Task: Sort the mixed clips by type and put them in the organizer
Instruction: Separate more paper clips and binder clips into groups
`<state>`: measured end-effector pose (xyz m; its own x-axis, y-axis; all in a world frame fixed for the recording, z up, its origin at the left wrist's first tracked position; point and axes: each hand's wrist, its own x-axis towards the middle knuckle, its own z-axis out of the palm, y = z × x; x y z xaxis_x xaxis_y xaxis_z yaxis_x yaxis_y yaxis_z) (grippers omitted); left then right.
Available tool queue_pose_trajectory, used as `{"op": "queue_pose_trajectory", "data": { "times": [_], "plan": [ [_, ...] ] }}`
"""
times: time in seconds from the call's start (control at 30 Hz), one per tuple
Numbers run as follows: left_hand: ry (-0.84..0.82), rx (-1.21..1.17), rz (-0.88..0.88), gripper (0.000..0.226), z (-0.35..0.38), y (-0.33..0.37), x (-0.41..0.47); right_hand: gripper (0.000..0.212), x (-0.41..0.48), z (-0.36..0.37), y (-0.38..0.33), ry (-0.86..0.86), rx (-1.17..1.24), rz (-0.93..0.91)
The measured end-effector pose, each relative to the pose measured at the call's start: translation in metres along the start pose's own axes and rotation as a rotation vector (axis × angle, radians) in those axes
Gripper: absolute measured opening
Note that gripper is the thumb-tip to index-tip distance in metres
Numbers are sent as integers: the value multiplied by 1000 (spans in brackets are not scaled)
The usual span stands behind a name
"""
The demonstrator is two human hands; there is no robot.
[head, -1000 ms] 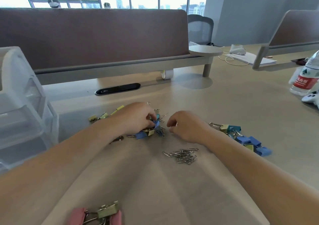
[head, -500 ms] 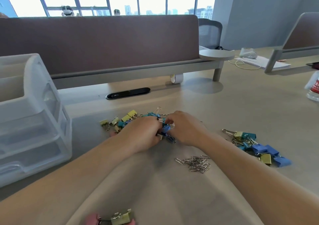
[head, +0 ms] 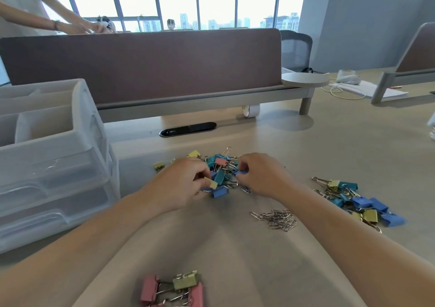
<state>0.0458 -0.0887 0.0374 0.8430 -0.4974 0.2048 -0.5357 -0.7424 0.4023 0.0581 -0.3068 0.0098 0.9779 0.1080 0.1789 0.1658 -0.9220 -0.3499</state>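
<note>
Yellow clip (head: 213, 184) pinched by left hand (head: 179, 184); blue clip (head: 241, 172) by right hand (head: 263, 174).

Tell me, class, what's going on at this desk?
A person is sorting clips by hand. The left hand pinches a pale yellow clip and the right hand pinches a blue clip, both at the mixed pile in the middle of the desk. Sorted groups lie apart: paper clips near the right forearm, small binder clips further right, and large binder clips at the near edge. The clear organizer stands at the left; no clips show in its top compartments.
</note>
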Motion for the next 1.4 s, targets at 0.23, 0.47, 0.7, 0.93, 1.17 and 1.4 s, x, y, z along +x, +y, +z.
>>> {"op": "queue_pose_trajectory", "data": {
  "times": [0.23, 0.47, 0.7, 0.93, 1.17, 1.4],
  "plan": [
    [-122, 2, -2, 5, -4, -1, -40, 9, -54, -10, -28, -183, 90, -82],
    [-264, -33, -21, 9, -7, -10, -75, 22, -88, 2, -51, -306, 74, -117],
    [-350, -62, -76, 12, -9, -7, -92, 12, -70, 0, -54, -272, 190, -42],
    [-184, 42, -95, 14, -13, -15, -72, 36, -37, 17, -68, -37, -201, 101],
    [6, 275, -99, 28, 3, -45, -31, 41, -26, 25, -75, -26, -293, 144],
    [0, 377, -30, 29, 11, -44, -14, 43, -25, 22, -63, -35, -291, 168]
  ]
}}
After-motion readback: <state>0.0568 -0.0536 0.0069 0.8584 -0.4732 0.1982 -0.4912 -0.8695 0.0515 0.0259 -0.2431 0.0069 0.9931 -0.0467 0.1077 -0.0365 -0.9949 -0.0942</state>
